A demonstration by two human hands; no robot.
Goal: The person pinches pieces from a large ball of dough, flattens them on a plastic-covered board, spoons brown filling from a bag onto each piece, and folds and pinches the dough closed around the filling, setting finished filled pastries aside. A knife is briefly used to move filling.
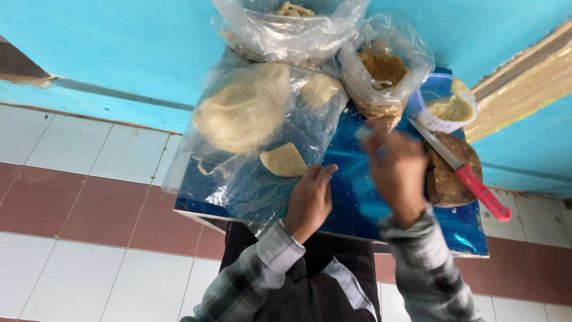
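The left hand [308,203] lies knuckles up, fingers together, pressing the clear plastic bag [250,155] beside a pale dough piece [285,160] on the blue desk [357,203]. The right hand [396,173] is blurred; its grip cannot be told. Further right, a red-handled knife [471,179] rests across a brown block [450,173].

Soft, even daylight fills the view; shadows are faint, and no single source shows. The blue tray [351,203] is the landmark: its glossy surface throws pale glare, and the plastic bags [262,137] above it catch white sheen. The right hand [396,170] over the tray is smeared by motion blur. Tiles left of the tray look sharp. Edges bend slightly.
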